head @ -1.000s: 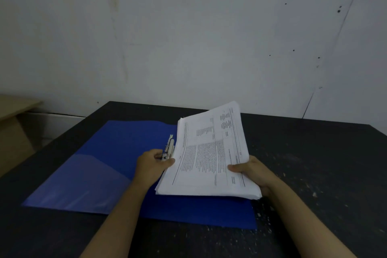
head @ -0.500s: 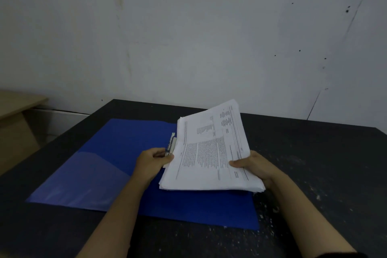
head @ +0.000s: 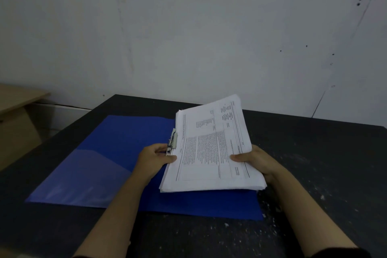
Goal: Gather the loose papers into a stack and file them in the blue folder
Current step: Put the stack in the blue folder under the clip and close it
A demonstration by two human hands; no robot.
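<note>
The blue folder [head: 117, 153] lies open and flat on the dark table, a clear pocket on its left flap. A thick stack of printed papers [head: 211, 148] rests over the folder's right half, its far end tilted up. My right hand [head: 257, 160] grips the stack's right edge, thumb on top. My left hand [head: 155, 158] sits at the stack's left edge, fingers closed on the folder's metal clip [head: 172, 142] by the spine. The underside of the stack is hidden.
The dark table [head: 314, 174] is speckled with white flecks near its front right. A white wall stands close behind it. A light wooden cabinet [head: 14, 115] is at the far left, beyond the table's edge.
The stack has settled slightly lower over the folder's right half. Both hands keep their holds; the view has shifted a little.
</note>
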